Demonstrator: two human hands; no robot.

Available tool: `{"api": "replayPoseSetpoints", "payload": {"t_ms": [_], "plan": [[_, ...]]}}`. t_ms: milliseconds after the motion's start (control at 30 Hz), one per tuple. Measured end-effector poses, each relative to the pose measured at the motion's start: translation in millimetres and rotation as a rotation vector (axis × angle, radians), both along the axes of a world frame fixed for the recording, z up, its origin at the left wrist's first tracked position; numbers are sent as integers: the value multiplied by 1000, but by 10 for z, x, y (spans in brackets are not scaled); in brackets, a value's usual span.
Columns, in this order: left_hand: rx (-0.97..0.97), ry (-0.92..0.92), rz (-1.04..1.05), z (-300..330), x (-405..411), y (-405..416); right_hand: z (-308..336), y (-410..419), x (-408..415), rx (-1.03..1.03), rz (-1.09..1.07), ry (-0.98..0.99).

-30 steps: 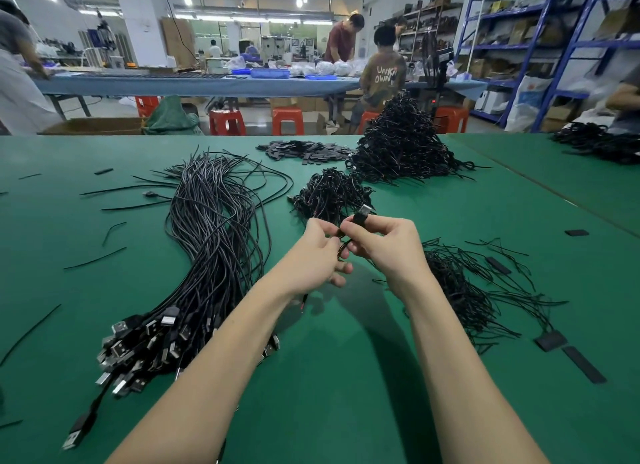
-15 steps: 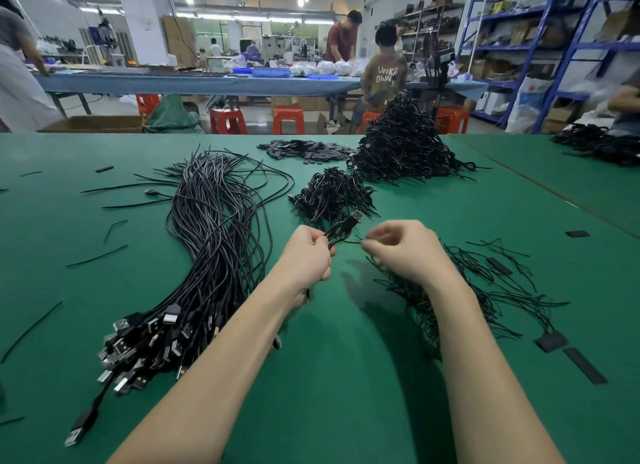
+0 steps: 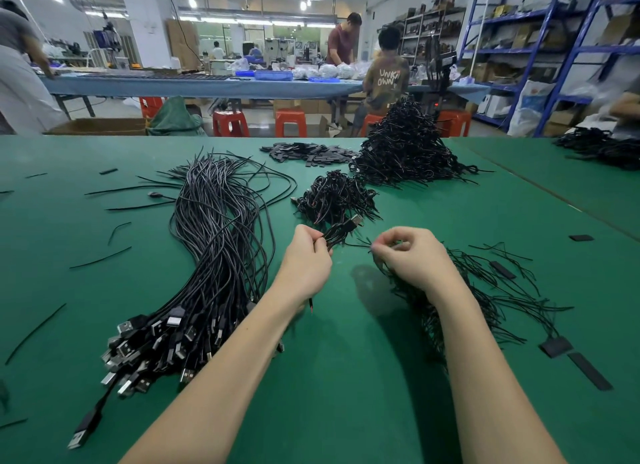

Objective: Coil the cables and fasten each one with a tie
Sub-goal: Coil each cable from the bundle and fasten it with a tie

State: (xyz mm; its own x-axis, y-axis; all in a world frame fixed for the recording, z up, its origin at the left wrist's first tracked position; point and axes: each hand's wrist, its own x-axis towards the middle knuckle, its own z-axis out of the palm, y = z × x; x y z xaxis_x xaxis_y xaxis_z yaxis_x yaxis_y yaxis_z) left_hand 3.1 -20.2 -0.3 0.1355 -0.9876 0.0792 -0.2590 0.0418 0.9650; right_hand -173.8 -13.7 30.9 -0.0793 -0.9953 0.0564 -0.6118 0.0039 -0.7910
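My left hand grips a small coiled black USB cable, its plug pointing up and right. My right hand pinches a thin black wire tie just right of the coil, over a loose heap of black ties. A long bundle of uncoiled black USB cables lies to the left, plugs toward me. A small heap of coiled cables sits just beyond my hands, and a big pile of them lies farther back.
The green table carries stray tie pieces at left and flat black strips at right. A heap of flat black pieces lies at the back. People work at a far blue table.
My hands have drawn apart: the right let go of the coil and moved right to pinch a tie, while the left keeps the coiled cable.
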Motion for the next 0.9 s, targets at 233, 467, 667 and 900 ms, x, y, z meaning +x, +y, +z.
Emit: {"api": "replayPoseSetpoints", "payload": {"t_ms": [233, 467, 667, 900], "plan": [[-66, -82, 6, 18, -28, 27, 50, 64, 432, -264, 80, -338], [-109, -117, 25, 63, -14, 35, -11, 48, 537, -263, 109, -224], [-166, -156, 11, 64, -67, 84, -9, 47, 583, -192, 19, -525], [-60, 118, -31, 122, -157, 47, -6, 51, 571, -175, -55, -586]]}}
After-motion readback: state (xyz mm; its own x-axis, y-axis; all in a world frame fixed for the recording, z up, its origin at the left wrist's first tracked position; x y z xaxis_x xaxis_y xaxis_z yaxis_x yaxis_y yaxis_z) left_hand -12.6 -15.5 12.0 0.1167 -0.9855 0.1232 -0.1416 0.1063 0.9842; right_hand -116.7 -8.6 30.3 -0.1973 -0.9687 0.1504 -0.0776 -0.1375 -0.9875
